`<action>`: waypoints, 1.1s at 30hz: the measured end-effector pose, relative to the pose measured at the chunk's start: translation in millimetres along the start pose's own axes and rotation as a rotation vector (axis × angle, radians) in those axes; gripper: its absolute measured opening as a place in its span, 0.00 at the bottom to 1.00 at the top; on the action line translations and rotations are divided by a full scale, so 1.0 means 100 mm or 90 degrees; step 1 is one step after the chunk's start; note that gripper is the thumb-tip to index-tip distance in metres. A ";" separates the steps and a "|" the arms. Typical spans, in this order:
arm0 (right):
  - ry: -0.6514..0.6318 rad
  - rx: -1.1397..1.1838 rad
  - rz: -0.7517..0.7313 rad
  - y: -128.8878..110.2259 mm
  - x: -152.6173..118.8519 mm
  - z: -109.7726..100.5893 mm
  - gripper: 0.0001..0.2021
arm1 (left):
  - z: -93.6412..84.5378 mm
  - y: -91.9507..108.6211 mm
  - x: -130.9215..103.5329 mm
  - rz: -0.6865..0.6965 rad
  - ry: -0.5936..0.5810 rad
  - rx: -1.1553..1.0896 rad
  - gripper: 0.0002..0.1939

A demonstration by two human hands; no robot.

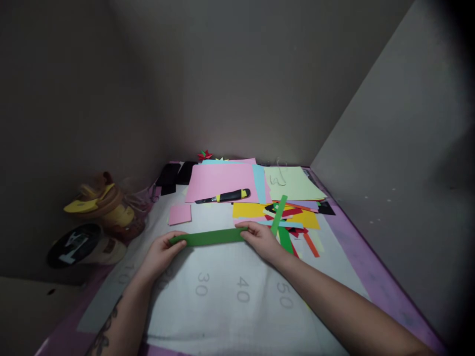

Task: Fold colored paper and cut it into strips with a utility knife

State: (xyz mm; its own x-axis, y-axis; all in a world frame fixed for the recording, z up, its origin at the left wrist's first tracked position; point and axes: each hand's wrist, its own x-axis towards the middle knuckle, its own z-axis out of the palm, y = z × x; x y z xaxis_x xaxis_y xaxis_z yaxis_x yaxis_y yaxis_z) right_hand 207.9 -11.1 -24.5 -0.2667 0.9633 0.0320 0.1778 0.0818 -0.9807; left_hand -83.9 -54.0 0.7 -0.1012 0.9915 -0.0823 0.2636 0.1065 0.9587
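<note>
A green paper strip (215, 238) is stretched level between my two hands, above the white numbered mat (222, 316). My left hand (166, 248) pinches its left end between thumb and fingers. At the other end, my right hand (260, 240) grips the strip in the same way. Just beyond my right hand lies a pile of coloured paper scraps (293, 213), with another green strip leaning out of it. Past the held strip, a black and yellow utility knife (233, 196) rests on pink paper (222, 175), its blade pointing left.
A stack of small pink paper squares (180, 214) sits left of centre. Pale green sheets (293, 183) lie at the back right. Cups and a yellow-lidded container (111, 207) stand along the left edge. Grey walls (237, 89) enclose the back and right.
</note>
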 end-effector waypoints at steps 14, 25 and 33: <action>-0.109 -0.257 -0.578 -0.16 -0.37 0.03 0.23 | 0.85 0.40 -0.43 -0.206 0.036 -0.683 0.16; -0.090 0.291 0.075 -0.07 -0.24 0.37 0.34 | 0.92 0.45 -0.23 -0.101 0.125 -0.748 0.17; 0.062 -0.009 -0.049 -0.21 -0.07 0.07 0.07 | 0.06 0.01 -0.04 0.045 0.203 -0.321 0.21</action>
State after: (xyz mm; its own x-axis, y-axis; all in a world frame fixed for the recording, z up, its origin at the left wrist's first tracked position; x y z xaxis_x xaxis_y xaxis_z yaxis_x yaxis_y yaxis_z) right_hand 199.7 -21.0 -5.6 -0.1876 0.9741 0.1260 0.1735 0.1591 -0.9719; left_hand -76.9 -57.5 0.5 -0.4028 0.9153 -0.0027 -0.2001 -0.0852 0.9761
